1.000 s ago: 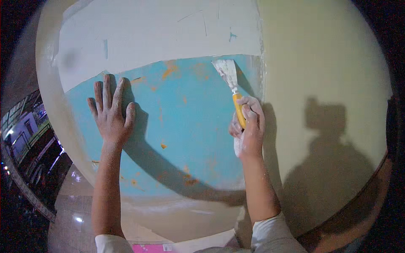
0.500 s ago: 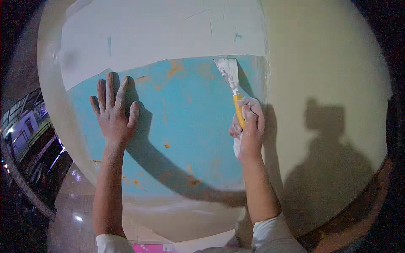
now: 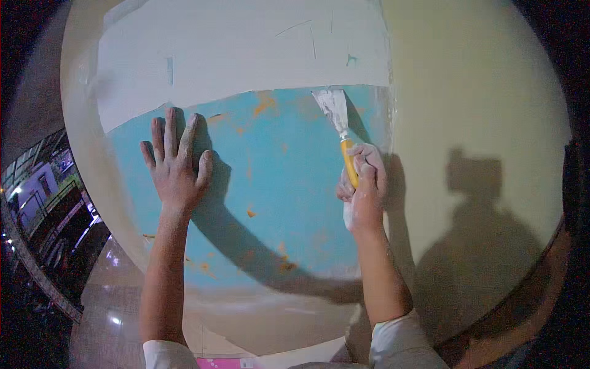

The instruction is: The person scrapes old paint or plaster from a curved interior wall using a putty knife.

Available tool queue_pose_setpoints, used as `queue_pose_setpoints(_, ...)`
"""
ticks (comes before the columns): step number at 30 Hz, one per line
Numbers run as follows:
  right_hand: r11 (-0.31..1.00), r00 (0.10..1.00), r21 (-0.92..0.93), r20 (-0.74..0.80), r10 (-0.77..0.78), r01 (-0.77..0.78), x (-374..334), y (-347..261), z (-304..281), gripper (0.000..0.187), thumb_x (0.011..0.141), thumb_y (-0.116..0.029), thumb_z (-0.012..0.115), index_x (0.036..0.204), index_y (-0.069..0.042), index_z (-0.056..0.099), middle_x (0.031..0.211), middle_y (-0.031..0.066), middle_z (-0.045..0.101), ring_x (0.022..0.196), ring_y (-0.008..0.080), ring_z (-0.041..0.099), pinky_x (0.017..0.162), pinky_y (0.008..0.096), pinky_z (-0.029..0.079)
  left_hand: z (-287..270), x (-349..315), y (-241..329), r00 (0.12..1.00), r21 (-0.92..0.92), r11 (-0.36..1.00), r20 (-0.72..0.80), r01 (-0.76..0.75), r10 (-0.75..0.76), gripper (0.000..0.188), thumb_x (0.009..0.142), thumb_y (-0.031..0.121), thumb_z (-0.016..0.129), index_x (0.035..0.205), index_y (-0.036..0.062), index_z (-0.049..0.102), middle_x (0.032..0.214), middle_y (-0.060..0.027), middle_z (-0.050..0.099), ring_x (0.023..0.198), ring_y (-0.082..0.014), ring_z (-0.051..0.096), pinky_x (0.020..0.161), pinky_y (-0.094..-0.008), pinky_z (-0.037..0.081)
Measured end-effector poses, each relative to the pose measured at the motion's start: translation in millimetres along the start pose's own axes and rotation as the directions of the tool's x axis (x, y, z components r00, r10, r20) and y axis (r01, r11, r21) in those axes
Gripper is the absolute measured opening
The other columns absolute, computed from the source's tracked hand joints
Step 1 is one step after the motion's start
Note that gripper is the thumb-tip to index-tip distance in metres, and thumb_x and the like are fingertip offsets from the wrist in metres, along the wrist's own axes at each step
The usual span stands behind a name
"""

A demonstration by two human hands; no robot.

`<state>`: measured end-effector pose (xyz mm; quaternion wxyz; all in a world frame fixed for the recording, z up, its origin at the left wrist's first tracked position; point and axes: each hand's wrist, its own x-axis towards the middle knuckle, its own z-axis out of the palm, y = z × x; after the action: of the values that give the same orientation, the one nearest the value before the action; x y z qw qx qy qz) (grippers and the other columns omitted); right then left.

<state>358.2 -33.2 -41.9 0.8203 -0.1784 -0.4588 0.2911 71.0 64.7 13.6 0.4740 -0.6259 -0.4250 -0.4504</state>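
My left hand (image 3: pixel 178 163) rests with fingers spread on a turquoise wall patch (image 3: pixel 289 197), its fingertips close to the lower edge of the white layer (image 3: pixel 239 49). In my right hand (image 3: pixel 364 181) is a putty knife (image 3: pixel 334 111), gripped by its yellow handle. The blade is smeared with white and points upward, its broad tip just below the border between white and turquoise. White dust coats the right hand's fingers. Orange-brown spots mark the turquoise surface, and a few thin cuts and small turquoise gaps show in the white layer.
A cream wall (image 3: pixel 479 86) stands at the right, carrying my shadow. Far left, an opening shows a railing (image 3: pixel 55 200) and lights. Shiny floor tiles (image 3: pixel 110 313) lie at the lower left, and a pink printed item (image 3: pixel 224 363) is at the bottom edge.
The view has shifted slightly, so the wall and left hand appear a little farther right and lower. Both hands keep their poses, and the putty knife stays near the same border.
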Motion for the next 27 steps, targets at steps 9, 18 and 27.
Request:
queue_pose_setpoints(9,0.993,0.998,-0.118,0.06,-0.015,0.022,-6,2,2,0.017,0.102,-0.016,0.04,0.103,-0.014,0.056,0.069,-0.0019,0.042,0.054,0.0061,0.036,0.047,0.024,0.028,-6,5,4,1.0,-0.032,0.999,-0.007,-0.022,0.022,0.066,0.087,0.04,0.059,0.15,0.0293,0.044,0.164,-0.0071,0.024,0.152,-0.035,0.017,0.119,-0.0643,0.009)
queue_pose_setpoints(18,0.983,0.999,-0.186,0.038,0.009,-0.002,-11,7,-1,0.014,0.1,-0.018,0.043,0.104,-0.014,0.055,0.089,-0.0018,0.049,0.06,0.0052,0.036,0.048,0.0228,0.03,-14,14,-50,1.0,0.033,0.999,-0.026,0.002,-0.001,0.066,0.089,0.038,0.06,0.151,0.0293,0.042,0.164,-0.0048,0.024,0.152,-0.032,0.018,0.119,-0.0644,0.011)
queue_pose_setpoints(27,0.988,0.968,-0.141,0.249,-0.025,0.062,-19,42,2,0.016,0.096,-0.017,0.045,0.111,-0.012,0.05,0.088,0.0006,0.046,0.066,0.0063,0.04,0.052,0.0236,0.034,-8,8,-46,0.999,0.064,0.997,-0.036,0.032,-0.029,0.064,0.09,0.039,0.055,0.152,0.027,0.042,0.164,-0.0055,0.024,0.153,-0.0326,0.016,0.119,-0.0634,0.011)
